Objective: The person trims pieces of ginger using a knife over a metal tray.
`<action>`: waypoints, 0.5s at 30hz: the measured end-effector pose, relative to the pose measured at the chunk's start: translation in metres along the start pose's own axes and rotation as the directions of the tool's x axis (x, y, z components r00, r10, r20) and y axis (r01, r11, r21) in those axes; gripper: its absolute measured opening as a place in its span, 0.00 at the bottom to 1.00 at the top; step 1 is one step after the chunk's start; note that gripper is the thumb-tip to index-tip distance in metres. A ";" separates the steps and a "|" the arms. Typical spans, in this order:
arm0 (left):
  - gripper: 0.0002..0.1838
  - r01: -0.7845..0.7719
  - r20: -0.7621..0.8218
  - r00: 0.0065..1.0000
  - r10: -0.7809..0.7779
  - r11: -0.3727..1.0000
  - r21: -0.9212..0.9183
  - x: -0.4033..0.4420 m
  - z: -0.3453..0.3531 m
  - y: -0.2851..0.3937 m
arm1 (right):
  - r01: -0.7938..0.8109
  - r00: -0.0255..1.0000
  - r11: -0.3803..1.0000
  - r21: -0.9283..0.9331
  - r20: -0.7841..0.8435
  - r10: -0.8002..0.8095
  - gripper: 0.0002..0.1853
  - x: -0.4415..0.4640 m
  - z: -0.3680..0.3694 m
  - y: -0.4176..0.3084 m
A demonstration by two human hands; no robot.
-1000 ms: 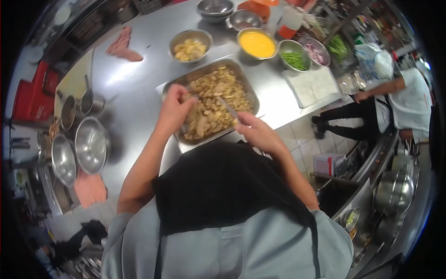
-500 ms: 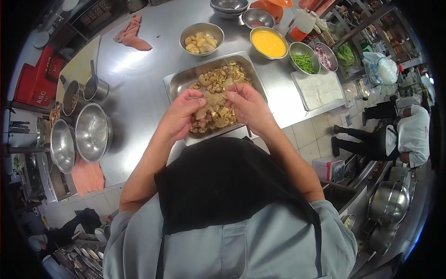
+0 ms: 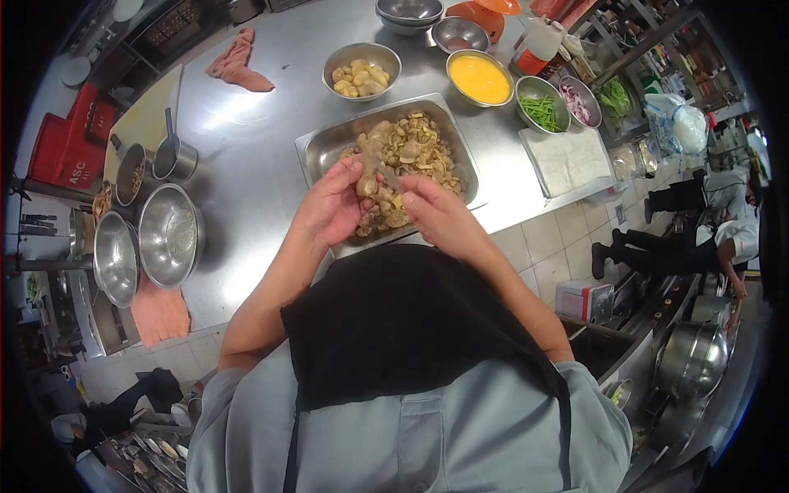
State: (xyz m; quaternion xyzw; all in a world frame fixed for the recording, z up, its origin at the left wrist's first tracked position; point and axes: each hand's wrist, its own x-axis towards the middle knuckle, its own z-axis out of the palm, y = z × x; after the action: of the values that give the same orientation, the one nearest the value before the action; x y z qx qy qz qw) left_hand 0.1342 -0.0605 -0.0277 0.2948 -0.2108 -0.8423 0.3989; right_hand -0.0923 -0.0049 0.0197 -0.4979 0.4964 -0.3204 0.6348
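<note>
Over the near side of a steel tray (image 3: pixel 325 156) my left hand (image 3: pixel 330 205) grips a pale brown piece of food (image 3: pixel 371 177), which looks like mushroom or meat. Thumb and fingers of my right hand (image 3: pixel 434 215) are pinched together close to the piece's right side, with a thin, blurred shape between them, perhaps a knife blade. Chopped brownish pieces (image 3: pixel 419 148) fill much of the tray beneath. Behind it stands a steel bowl (image 3: pixel 362 72) of yellowish chunks.
Bowls of yellow liquid (image 3: pixel 479 78), green vegetables (image 3: pixel 542 105) and purple pieces (image 3: pixel 578 102) stand back right, near a white cloth (image 3: pixel 567 160). Steel bowls (image 3: pixel 168 236) and pots (image 3: pixel 174 158) sit left. A pink cloth (image 3: pixel 240 64) lies back left. Co-workers (image 3: pixel 731 238) stand far right.
The right hand let go of its visible hold on the tool's handle as both hands came together over the tray. Since then it has moved slightly down, and the piece has tilted.
</note>
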 end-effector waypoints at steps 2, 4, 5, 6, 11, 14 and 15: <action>0.21 -0.043 0.013 0.999 0.043 0.999 -0.016 0.002 0.000 -0.004 | 0.036 0.999 0.998 -0.045 0.023 -0.035 0.21 -0.004 0.003 -0.003; 0.23 -0.086 0.014 0.996 0.087 0.996 -0.035 0.000 0.006 -0.007 | 0.067 0.997 0.996 -0.063 0.032 -0.065 0.23 -0.005 0.004 -0.003; 0.24 -0.104 -0.002 0.995 0.104 0.994 -0.028 -0.002 0.010 -0.008 | 0.078 0.997 0.995 -0.060 0.029 -0.076 0.24 -0.004 0.004 -0.001; 0.24 -0.121 -0.017 0.992 0.121 0.992 -0.022 -0.005 0.016 -0.009 | 0.089 0.996 0.994 -0.055 0.027 -0.088 0.25 -0.004 0.005 -0.001; 0.27 -0.183 -0.001 0.983 0.183 0.983 0.031 -0.005 0.011 -0.018 | 0.049 0.998 0.995 -0.090 0.045 -0.045 0.26 -0.010 0.008 -0.014; 0.27 -0.212 -0.037 0.976 0.214 0.976 0.057 -0.007 0.022 -0.019 | 0.080 0.996 0.994 -0.073 0.048 -0.077 0.27 -0.011 0.011 -0.015; 0.27 -0.218 -0.027 0.975 0.220 0.974 0.056 -0.009 0.023 -0.019 | 0.106 0.994 0.992 -0.064 0.048 -0.103 0.27 -0.011 0.011 -0.014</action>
State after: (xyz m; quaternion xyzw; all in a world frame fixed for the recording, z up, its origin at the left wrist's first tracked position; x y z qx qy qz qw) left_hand 0.1131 -0.0396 -0.0194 0.2941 -0.2573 -0.7824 0.4850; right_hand -0.0843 0.0040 0.0368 -0.5511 0.4656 -0.3253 0.6113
